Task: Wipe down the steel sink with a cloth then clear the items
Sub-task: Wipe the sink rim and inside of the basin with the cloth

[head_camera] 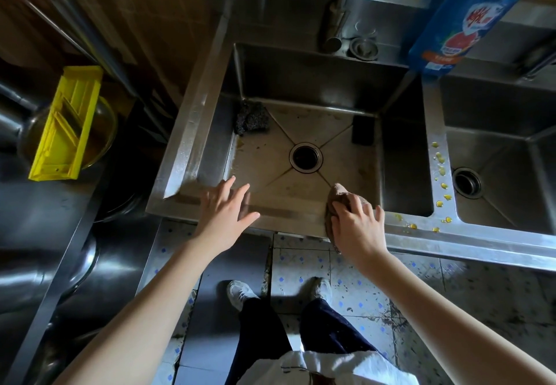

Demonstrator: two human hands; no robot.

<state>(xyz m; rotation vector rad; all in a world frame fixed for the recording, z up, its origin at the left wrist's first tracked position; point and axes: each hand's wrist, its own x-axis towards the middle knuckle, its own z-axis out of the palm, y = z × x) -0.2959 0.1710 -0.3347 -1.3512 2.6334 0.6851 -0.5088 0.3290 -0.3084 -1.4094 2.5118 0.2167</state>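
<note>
A steel sink with a round drain fills the middle of the view. My right hand grips a brown cloth against the sink's front rim, at the near right corner of the basin. My left hand hovers over the front rim to the left, fingers spread and holding nothing. A dark scouring pad lies in the basin's far left corner. A black sponge leans in the far right corner. Brownish stains mark the basin floor.
A second basin lies to the right, with yellow droplets along the divider. A blue detergent bottle stands on the back ledge beside the faucet. A yellow slicer rests on a bowl at left.
</note>
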